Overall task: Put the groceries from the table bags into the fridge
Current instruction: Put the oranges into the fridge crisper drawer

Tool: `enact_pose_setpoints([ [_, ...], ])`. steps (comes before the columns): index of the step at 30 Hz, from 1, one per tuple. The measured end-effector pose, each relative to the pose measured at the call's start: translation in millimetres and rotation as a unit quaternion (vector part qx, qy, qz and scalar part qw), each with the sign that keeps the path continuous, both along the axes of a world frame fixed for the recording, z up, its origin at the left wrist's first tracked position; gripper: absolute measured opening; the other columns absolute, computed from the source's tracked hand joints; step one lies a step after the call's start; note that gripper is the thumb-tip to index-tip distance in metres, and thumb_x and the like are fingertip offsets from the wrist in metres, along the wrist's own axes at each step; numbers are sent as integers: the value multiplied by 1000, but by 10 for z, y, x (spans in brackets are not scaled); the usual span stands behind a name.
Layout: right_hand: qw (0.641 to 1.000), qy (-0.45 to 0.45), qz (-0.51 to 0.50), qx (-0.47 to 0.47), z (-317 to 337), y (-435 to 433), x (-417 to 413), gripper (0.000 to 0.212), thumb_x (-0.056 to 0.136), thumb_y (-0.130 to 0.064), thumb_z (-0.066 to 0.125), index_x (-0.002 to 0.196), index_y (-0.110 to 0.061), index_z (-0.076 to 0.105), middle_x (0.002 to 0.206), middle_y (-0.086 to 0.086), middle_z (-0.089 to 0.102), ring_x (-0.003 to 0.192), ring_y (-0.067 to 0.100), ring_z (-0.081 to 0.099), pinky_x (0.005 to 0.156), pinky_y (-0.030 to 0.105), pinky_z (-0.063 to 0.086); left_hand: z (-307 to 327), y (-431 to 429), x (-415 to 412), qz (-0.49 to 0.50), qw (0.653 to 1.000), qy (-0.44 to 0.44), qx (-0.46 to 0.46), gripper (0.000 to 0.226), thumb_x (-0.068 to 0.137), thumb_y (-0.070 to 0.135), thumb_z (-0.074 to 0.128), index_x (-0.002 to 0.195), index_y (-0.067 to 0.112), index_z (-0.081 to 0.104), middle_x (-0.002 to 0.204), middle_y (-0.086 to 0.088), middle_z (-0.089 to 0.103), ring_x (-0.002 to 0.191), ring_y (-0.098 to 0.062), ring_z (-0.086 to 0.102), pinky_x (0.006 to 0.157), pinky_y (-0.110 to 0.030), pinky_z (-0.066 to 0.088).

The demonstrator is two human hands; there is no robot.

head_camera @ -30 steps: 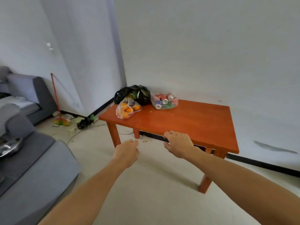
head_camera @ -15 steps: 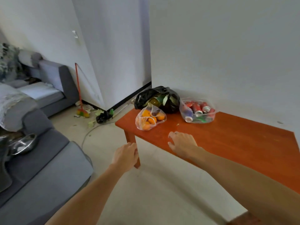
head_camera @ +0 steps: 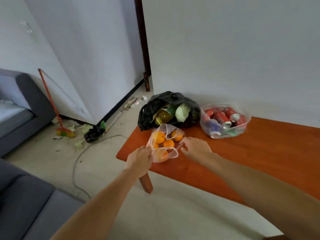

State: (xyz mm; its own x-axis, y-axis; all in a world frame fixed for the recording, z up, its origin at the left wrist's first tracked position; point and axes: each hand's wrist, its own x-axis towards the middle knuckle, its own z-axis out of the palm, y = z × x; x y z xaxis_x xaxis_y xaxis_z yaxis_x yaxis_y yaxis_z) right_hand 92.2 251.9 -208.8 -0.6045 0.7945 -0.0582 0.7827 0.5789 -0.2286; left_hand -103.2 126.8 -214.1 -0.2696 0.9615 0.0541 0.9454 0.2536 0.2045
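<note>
- Both hands are now reaching the orange bag (head_camera: 164, 144). Half a second ago my left hand (head_camera: 140, 159) was hanging off the table (head_camera: 242, 153) edge, and my right hand (head_camera: 197, 149) was lying on the wood short of the bag.
- My left hand is grasping the bag's left edge. My right fingertips (head_camera: 185, 140) are touching its right edge, and I cannot tell whether they are pinching.
- I am counting three bags: this one between my hands, with five oranges (head_camera: 159, 136) showing, plus a black bag (head_camera: 150, 110) and a bag of cans (head_camera: 225, 120) beyond my fingertips.
</note>
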Motion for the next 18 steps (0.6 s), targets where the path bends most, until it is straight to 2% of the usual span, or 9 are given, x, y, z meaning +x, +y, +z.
enact_pose_setpoints([
  [4,998,-27,-27,-44,-326,420,-234,31,96,-28,38,118,-21,59,122,6,60,111,30,58,87,40,46,-249,588,-190,-49,998,-35,-15,25,97,17,43,111,19,63,106,1,62,95,-21,61,76,-34,52],
  [8,995,-39,-18,-90,-722,801,-474,27,93,-23,43,110,-16,64,116,9,64,106,33,61,83,40,48,-578,1182,-334,-121,990,-58,-43,29,92,7,47,114,14,64,114,-3,59,100,-27,59,79,-36,50],
  [10,993,-37,-14,-116,-916,960,-612,27,92,-21,44,109,-15,64,116,10,64,105,34,61,83,40,49,-704,1443,-411,-155,984,-55,-65,35,90,6,48,122,17,60,121,-4,56,108,-28,55,83,-38,49],
  [12,990,-45,-5,-134,-1104,1101,-765,25,92,-21,47,112,-15,61,120,11,61,109,34,58,84,39,48,-784,1686,-511,-199,974,-14,-105,44,91,9,49,132,23,51,131,-3,50,122,-28,46,95,-41,44],
  [15,983,-53,-3,-175,-1353,1263,-965,45,91,-31,56,131,-12,48,133,10,52,121,32,51,90,41,48,-842,2040,-687,-229,962,37,-145,50,95,15,45,143,29,38,144,-6,37,137,-31,29,107,-45,32],
  [18,978,-76,-5,-192,-1517,1365,-1101,68,87,-43,63,141,-11,36,139,12,44,122,33,49,93,44,48,-963,2306,-909,-212,961,8,-177,44,99,28,42,143,32,38,147,-5,35,136,-30,30,108,-43,29],
])
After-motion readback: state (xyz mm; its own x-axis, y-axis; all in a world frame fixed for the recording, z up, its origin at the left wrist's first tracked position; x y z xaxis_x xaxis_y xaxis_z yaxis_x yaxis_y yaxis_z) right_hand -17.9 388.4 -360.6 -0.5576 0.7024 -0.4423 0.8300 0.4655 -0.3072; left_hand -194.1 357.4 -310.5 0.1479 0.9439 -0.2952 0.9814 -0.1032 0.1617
